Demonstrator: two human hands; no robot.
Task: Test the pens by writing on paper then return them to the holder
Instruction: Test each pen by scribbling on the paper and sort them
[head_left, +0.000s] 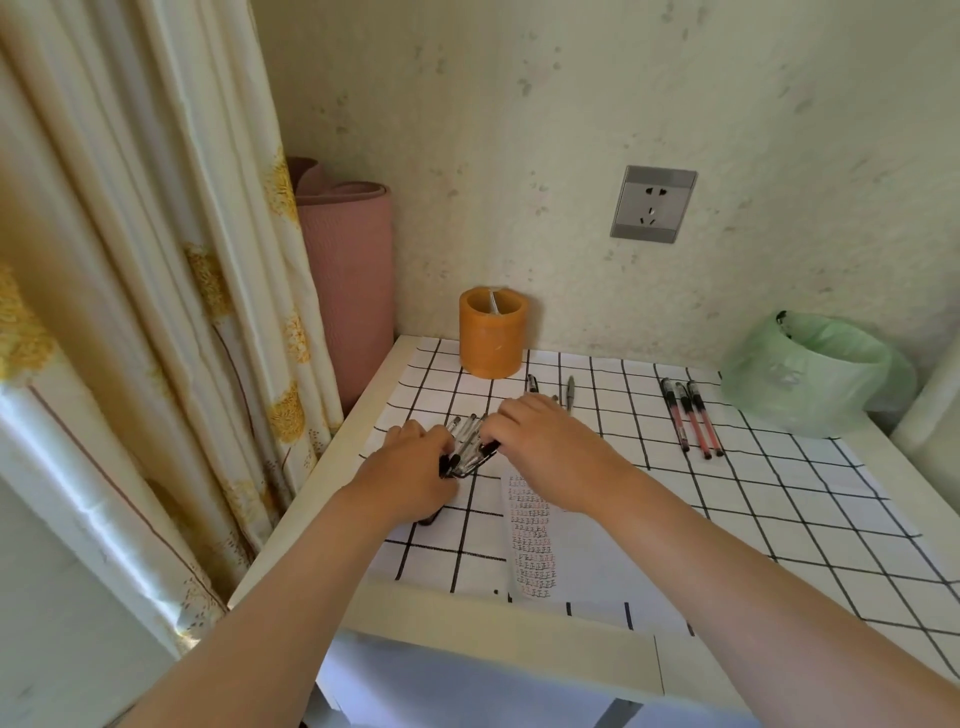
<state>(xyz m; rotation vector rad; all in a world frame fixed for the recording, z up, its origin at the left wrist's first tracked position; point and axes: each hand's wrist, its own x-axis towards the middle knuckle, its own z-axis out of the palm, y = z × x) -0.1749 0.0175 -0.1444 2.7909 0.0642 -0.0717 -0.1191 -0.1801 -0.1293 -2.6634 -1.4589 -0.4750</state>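
The left hand (415, 467) and right hand (545, 441) both close around a bundle of clear, black-capped pens (467, 448) on the checked tabletop (779, 493). Beside them lies the white paper (571, 545) with small written marks. The round orange holder (492, 332) stands behind, near the wall.

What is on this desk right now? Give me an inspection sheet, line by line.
Surface: a table covered by a white cloth with a black grid.
Job's things: a bundle of black pens gathered between both hands; three red pens lying side by side at the right; two loose pens near the orange holder at the back; a paper with rows of writing.
Clutter: a green plastic bag at the far right.
Hands: left hand and right hand both closed around the bundle.
Cables: nothing seen.
Surroundings: a wall socket, a rolled pink mat, a curtain.
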